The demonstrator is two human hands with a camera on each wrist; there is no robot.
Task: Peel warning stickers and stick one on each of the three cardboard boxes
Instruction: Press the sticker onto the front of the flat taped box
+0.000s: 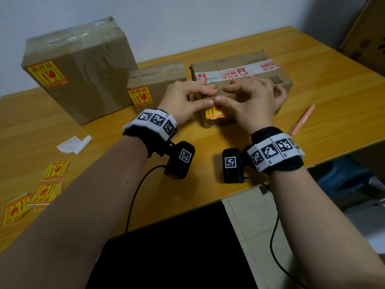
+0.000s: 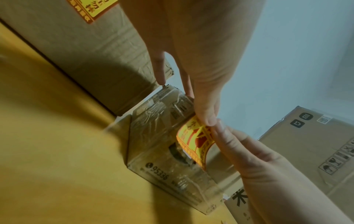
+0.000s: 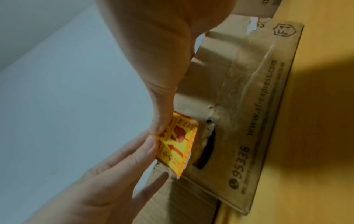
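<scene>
Three cardboard boxes stand on the wooden table (image 1: 325, 84). The big left box (image 1: 83, 65) and the small middle box (image 1: 160, 78) each carry a yellow warning sticker (image 1: 46, 74) on the front. Both hands are on the taped right box (image 1: 256, 80). My left hand (image 1: 208, 98) and right hand (image 1: 223, 94) lay their fingers on its top, and the thumbs meet on the upper part of a third sticker (image 1: 214, 113) on its front face. In the left wrist view this sticker (image 2: 193, 141) bows away from the box (image 2: 162, 159) below the thumbs.
Several loose stickers (image 1: 44, 191) and a white backing scrap (image 1: 74, 143) lie at the table's front left. A pink pen (image 1: 303, 118) lies right of the taped box. A large carton (image 1: 364, 32) stands beyond the table's right end.
</scene>
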